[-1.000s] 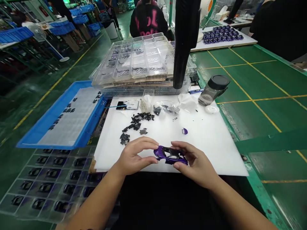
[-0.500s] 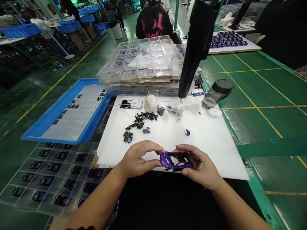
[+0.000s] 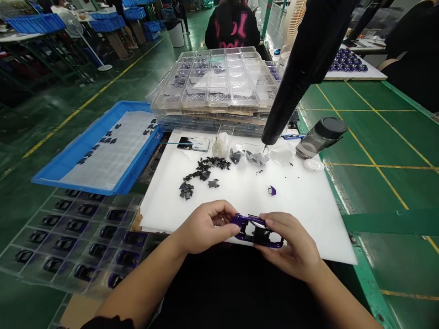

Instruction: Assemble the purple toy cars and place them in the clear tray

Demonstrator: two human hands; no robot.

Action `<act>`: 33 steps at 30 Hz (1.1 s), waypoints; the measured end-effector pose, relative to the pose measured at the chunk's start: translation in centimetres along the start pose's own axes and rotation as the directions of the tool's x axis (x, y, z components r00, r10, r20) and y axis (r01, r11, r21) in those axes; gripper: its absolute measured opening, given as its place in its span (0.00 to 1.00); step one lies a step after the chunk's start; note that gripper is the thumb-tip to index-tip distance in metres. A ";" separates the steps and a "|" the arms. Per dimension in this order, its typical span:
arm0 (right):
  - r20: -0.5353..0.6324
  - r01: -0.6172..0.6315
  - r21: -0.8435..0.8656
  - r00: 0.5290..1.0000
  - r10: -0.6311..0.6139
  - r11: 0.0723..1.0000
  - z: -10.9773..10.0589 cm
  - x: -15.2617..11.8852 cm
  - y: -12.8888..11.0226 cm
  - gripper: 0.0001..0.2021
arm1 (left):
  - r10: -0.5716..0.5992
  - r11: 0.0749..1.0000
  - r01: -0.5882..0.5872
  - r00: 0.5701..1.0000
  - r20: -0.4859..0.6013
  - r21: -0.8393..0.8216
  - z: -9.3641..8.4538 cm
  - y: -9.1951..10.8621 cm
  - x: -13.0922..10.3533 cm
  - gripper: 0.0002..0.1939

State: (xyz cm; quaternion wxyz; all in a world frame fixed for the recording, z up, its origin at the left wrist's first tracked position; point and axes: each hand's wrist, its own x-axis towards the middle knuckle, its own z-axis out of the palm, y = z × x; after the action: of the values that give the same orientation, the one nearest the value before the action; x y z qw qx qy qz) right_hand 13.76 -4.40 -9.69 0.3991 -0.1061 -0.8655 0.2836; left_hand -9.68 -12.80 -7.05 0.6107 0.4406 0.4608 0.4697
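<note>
A purple toy car body [image 3: 259, 231] is held between my two hands above the front edge of the white board [image 3: 308, 214]. My left hand [image 3: 206, 227] pinches its left end between thumb and fingers. Around its right end, the fingers of my right hand [image 3: 295, 242] are closed. Openings in the body let the white board show through. Farther back on the board lies a small purple part [image 3: 272, 190]. Black plastic pieces [image 3: 213, 163] lie in a loose heap left of centre, with a single flat dark piece [image 3: 213, 183] beside them.
A black electric screwdriver [image 3: 291, 82] hangs over the board. Stacked clear compartment trays [image 3: 219, 104] stand behind. At left are a blue tray [image 3: 120, 189] and a divided tray of car bodies [image 3: 65, 230]. A lidded jar [image 3: 320, 137] is at right; a person [image 3: 233, 25] sits ahead.
The car body has been turned over in my hands, from its glossy outer side to its hollow inner side. My right-hand fingers have shifted along it. The camera view has moved slightly.
</note>
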 end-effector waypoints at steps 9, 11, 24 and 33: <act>0.001 -0.009 -0.081 1.000 0.009 0.997 0.1 0.3 -0.6 0.37 | -0.016 0.999 0.013 0.996 -0.091 -0.029 0.5 -0.5 0.4 0.14; 0.002 -0.026 -0.067 1.000 0.026 0.997 0.1 0.4 -0.7 0.37 | -0.024 0.999 0.022 0.995 -0.095 -0.027 0.5 -0.5 0.5 0.14; -0.047 -0.073 -0.008 0.996 0.073 0.997 0.4 0.8 -1.0 0.36 | -0.041 0.998 0.034 0.989 -0.139 -0.056 0.7 -0.5 0.9 0.15; -0.064 -0.126 0.007 0.990 0.126 0.992 0.6 0.3 -0.7 0.35 | -0.064 0.996 0.074 0.976 -0.210 0.042 1.2 -0.1 1.0 0.16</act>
State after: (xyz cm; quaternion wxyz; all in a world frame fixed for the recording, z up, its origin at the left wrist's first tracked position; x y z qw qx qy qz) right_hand 13.12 -5.14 -9.43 0.4084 -0.1692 -0.8432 0.3060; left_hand -8.31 -11.99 -7.10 0.5638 0.3876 0.5487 0.4805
